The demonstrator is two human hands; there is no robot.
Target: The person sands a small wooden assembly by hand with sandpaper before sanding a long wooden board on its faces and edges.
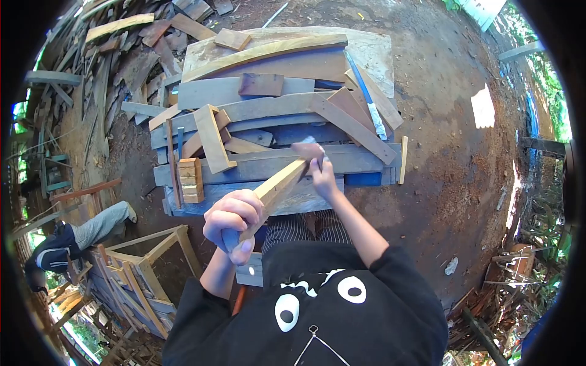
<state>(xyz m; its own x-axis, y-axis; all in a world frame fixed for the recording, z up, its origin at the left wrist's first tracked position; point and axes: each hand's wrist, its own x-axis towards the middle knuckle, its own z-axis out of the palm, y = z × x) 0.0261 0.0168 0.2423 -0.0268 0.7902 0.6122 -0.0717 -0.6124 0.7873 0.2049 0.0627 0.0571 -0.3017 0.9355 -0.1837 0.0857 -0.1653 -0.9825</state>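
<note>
A pale wooden strip (278, 186) slants up and away in front of my body. My left hand (233, 221) is closed round its near end, and a blue-grey patch shows below the fingers. Toward the far end, my right hand (325, 177) is closed on a folded reddish-brown sheet (308, 150) that looks like sandpaper and lies against the strip. The sheet's edge is blurred. Both hands are above the near edge of a low plank-topped workbench (244, 174).
Loose boards, a stack of small wooden blocks (191, 181) and a long blue-handled tool (365, 91) lie on the bench. Scrap wood (122, 73) is heaped at the far left. A wooden frame (149, 262) stands lower left, near another person (58, 247).
</note>
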